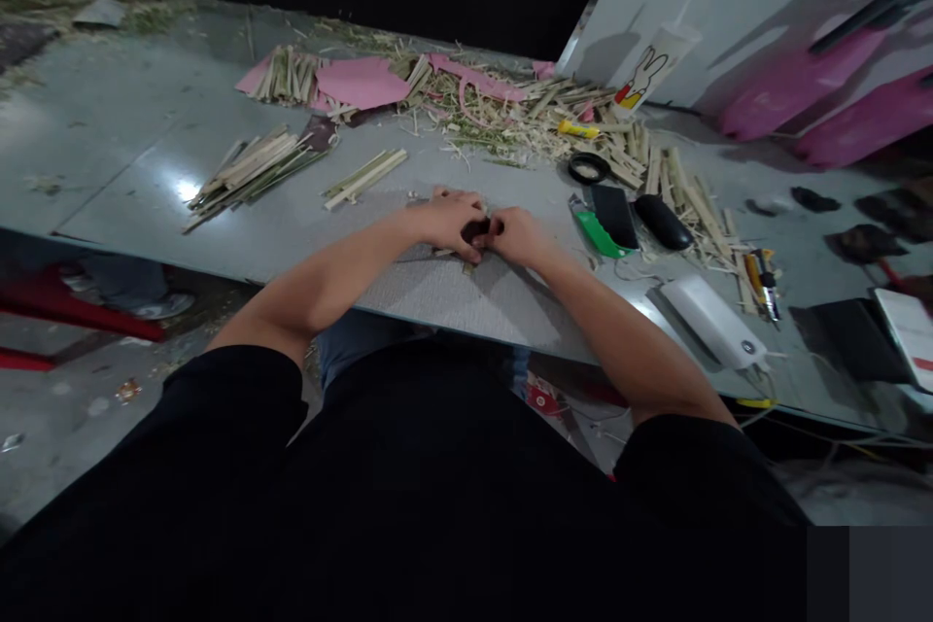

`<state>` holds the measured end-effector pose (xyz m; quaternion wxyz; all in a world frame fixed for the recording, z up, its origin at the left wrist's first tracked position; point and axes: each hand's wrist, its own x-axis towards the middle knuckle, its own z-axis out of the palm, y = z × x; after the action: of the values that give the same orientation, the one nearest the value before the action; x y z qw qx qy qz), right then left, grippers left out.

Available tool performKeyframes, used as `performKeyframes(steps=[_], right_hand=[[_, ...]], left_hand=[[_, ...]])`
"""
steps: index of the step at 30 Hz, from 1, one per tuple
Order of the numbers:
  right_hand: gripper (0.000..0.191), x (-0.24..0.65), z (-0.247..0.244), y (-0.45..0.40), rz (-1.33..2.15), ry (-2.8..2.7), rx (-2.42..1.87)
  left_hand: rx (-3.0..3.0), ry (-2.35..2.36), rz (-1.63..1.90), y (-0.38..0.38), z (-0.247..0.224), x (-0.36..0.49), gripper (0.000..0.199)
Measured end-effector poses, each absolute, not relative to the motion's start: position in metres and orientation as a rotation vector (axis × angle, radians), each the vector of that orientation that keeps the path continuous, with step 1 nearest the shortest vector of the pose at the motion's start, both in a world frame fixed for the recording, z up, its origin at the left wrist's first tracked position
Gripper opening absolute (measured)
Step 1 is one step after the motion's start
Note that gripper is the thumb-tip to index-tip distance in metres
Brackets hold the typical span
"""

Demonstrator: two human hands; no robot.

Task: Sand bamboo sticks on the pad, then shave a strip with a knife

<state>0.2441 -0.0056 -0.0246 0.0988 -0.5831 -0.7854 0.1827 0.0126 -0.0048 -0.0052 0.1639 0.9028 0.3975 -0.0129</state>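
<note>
My left hand [450,222] and my right hand [519,237] meet low over the table's near side. Between them is a small dark brown piece [475,231], mostly covered by my fingers; its kind I cannot make out. The fingers of my left hand curl round it from the left, and those of my right hand pinch at it from the right. Just beyond my left hand lie a few pale split sticks [365,179]. Farther left is a larger bundle of such sticks [252,170].
Pink paper [362,83], shavings and sticks line the back. To the right are a black ring [587,168], a phone-like black slab [614,216], a green object [602,237], a black mouse-shaped object [663,222], a white box with cables [710,323] and a tall cup [654,68].
</note>
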Motion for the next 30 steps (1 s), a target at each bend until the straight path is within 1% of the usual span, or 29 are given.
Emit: performKeyframes(steps=[2,6,10,15,21,23,25,28,30], right_hand=[[0.035,0.244,-0.025,-0.004,0.514,-2.307,-1.740],[0.040,0.247,-0.024,0.000,0.452,-2.269,-1.775],[0.038,0.245,-0.027,0.000,0.469,-2.333,-1.689],[0.029,0.249,-0.029,0.005,0.365,-2.269,-1.724],[0.033,0.246,-0.039,0.003,0.371,-2.302,-1.653],[0.037,0.247,-0.039,0.003,0.314,-2.207,-1.721],[0.046,0.247,-0.039,0.000,0.280,-2.157,-1.754],[0.062,0.243,-0.040,-0.008,0.311,-2.254,-1.650],[0.065,0.241,-0.039,-0.010,0.318,-2.263,-1.633]], left_hand=[[2.570,1.142,-0.039,-0.005,-0.005,0.013,0.076],[2.554,1.139,-0.064,-0.004,-0.005,0.013,0.089],[2.564,1.152,-0.067,-0.005,-0.004,0.014,0.082],[2.558,1.141,-0.042,-0.005,-0.006,0.013,0.090],[2.557,1.142,-0.057,-0.003,-0.007,0.014,0.085],[2.551,1.135,-0.053,-0.003,-0.008,0.014,0.089],[2.546,1.133,-0.047,-0.003,-0.008,0.014,0.095],[2.552,1.156,-0.064,-0.004,-0.008,0.014,0.103],[2.557,1.166,-0.068,-0.004,-0.008,0.014,0.106]])
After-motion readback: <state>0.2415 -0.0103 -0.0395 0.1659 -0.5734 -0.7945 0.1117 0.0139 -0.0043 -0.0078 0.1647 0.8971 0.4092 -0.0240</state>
